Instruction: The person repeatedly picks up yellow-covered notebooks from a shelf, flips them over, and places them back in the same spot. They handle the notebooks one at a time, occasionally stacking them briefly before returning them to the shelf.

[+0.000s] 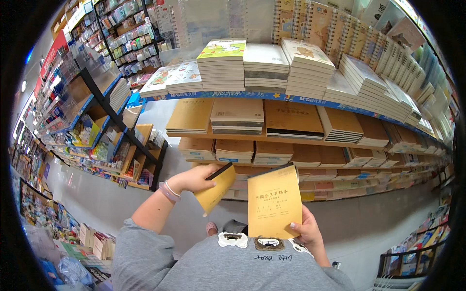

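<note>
My left hand (202,178) grips a yellow-covered notebook (218,189) by its black-bound edge; the book is tilted and seen at a slant. In my right hand (307,227) is a larger-looking yellow draft notebook (275,203), held by its lower right corner with the thumb on the cover. Its printed cover faces up towards me, and a dark binding strip runs along its far edge. The two notebooks are apart, in front of my chest. Most of the right fingers are hidden behind the cover.
Ahead stands a shelf unit (225,135) with stacked kraft-covered notebooks (295,116). On its top shelf are a green-covered notebook stack (222,65) and upright spiral notebooks (316,25). A black-framed display rack (120,123) stands left; a low rack (411,254) is at the lower right.
</note>
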Demonstrator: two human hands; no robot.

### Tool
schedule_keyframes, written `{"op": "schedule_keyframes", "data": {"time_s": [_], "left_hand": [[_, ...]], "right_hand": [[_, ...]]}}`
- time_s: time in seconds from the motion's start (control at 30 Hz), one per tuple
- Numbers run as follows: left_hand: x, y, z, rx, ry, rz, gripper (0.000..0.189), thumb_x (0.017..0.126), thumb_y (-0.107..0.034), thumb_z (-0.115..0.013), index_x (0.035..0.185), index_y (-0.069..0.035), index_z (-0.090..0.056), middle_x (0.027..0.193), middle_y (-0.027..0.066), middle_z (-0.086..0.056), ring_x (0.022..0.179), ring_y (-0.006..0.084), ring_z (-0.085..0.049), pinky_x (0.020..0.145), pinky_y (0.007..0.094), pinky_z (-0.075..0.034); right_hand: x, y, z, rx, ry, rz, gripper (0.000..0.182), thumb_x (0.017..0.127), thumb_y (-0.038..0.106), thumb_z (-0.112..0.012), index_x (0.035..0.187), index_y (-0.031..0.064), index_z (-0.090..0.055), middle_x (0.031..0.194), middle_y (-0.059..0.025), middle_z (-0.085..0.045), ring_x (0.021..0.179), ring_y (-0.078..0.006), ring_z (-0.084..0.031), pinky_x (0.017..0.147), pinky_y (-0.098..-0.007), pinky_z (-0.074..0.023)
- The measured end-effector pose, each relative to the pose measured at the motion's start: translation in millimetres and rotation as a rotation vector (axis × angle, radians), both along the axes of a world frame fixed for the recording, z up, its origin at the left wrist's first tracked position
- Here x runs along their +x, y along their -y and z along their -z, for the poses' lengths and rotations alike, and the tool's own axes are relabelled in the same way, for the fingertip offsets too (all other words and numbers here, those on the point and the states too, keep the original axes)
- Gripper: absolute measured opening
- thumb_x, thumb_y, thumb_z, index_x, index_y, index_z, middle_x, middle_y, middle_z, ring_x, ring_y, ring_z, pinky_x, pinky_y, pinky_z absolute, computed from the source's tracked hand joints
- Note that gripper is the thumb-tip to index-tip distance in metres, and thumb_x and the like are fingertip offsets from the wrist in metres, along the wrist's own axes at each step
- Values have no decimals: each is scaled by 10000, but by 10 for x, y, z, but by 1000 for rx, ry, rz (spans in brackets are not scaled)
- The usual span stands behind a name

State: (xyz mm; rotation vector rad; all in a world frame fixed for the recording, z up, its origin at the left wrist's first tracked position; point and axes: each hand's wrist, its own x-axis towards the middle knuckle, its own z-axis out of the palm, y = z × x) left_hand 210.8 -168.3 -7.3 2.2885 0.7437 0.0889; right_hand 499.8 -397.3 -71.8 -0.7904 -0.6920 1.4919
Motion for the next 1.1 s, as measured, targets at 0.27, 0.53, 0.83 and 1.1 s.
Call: {"op": "schedule_keyframes", "data": {"time_s": [0.27, 0.53, 0.83, 1.1], "left_hand": [[-411, 248, -170, 333, -550, -112, 247, 719, -13, -523, 920, -15, -379, 750, 232, -580, 766, 411, -570, 638, 451, -452], [-1846, -115, 210, 123, -1111, -416, 244, 650, -76, -626, 873, 21, -629, 914, 221, -615, 877, 341, -600, 746, 388, -486], [-1915, 89, -520, -146, -613, -664, 364, 691, -46, -573, 1049, -13, -517, 813, 141, -620, 657, 244, -625, 510, 342, -502], [-1949, 239, -286, -690, 1071, -819, 477, 737, 52, -520, 1200, 0, -417, 1068, 123, -575, 905, 232, -610, 744, 337, -528]], "right_hand": [[94, -63, -207, -46, 90, -100, 614, 727, 75, -681, 1243, -20, -362, 1023, -118, -563, 720, -167, -598, 431, -252, -490], [26, -164, -109, -120, 114, -64, 535, 776, 16, -595, 1248, -17, -347, 1007, -128, -567, 732, -165, -613, 426, -236, -516], [-19, -353, -118, -192, 189, -23, 507, 782, 3, -574, 1240, -19, -359, 969, -123, -578, 680, -160, -618, 408, -227, -514], [-19, -375, -185, -192, 144, -9, 492, 791, -19, -550, 1241, -16, -353, 982, -127, -574, 692, -167, -622, 408, -228, -522]]}}
